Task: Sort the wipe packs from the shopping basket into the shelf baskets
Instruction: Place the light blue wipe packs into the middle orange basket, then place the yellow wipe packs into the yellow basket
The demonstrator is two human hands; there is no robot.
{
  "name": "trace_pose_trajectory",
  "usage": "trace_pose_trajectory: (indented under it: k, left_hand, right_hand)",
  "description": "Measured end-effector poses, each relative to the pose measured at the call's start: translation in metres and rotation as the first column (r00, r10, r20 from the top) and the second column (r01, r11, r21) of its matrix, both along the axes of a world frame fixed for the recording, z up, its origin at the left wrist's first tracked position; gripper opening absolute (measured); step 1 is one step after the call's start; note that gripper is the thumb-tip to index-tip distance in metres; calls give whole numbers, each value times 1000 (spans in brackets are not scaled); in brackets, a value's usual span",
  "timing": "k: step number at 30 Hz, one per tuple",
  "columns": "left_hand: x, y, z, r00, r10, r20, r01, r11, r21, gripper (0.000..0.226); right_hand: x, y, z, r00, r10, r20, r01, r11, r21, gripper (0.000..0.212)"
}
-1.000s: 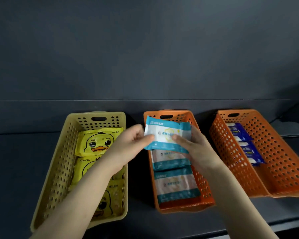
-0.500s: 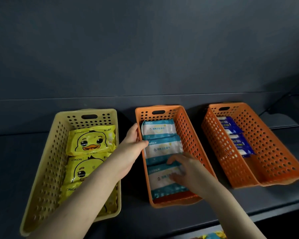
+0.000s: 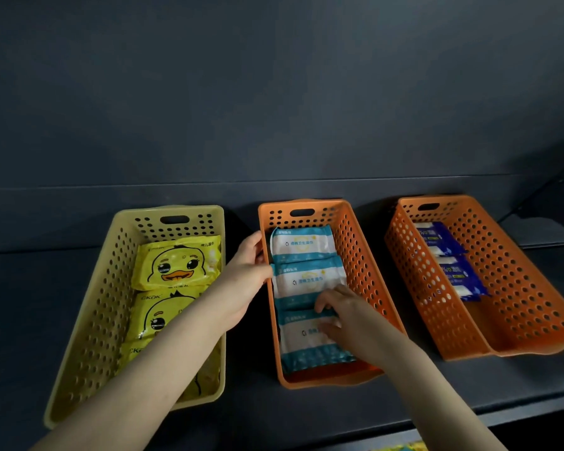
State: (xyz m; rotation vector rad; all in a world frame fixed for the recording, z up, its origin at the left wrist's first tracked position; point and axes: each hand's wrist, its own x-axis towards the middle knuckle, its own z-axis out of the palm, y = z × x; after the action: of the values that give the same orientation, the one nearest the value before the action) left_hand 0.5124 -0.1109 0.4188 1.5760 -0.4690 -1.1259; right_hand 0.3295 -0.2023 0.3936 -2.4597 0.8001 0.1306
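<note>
Left hand (image 3: 245,281), fingers straight, steadies the middle basket (image 3: 350,222); right hand (image 3: 345,317) curls on the teal packs (image 3: 303,245), grip unclear: press them flat.

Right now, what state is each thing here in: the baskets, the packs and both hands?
yellow basket, holds three duck packs, the nearest partly hidden by an arm.
middle orange basket, holds three teal packs in an overlapping row.
right orange basket, holds two blue packs along its left wall.
left grip, fingers straight, rests on the middle orange basket's left rim.
right grip, pinches the near teal pack by its far edge.
</note>
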Motion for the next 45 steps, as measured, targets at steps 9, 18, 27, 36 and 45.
trace_pose_trajectory:
  k: [9, 18, 27, 36, 45]
  left_hand:
    - [-6, 11, 25, 997, -37, 70, 30, 994, 101, 32]
    - [-11, 107, 68, 843, -394, 367, 398, 915, 66, 32]
    - [-92, 192, 10, 632, -669, 392, 699, 710, 84, 23]
    - [-201, 221, -103, 527, -801, 283, 728, 598, 335, 37]
    - [-326, 206, -198, 670, -742, -4, 650, 585, 485, 34]
  right_hand:
    - [0, 1, 29, 988, -87, 127, 90, 996, -16, 28]
    - [-64, 93, 77, 834, -418, 361, 529, 792, -305, 39]
    - [-186, 263, 32, 670, -726, 158, 735, 618, -277, 33]
    - [-293, 339, -75, 331, -940, -80, 943, 331, 14, 32]
    - [-427, 298, -194, 176, -933, -315, 972, 115, 204, 32]
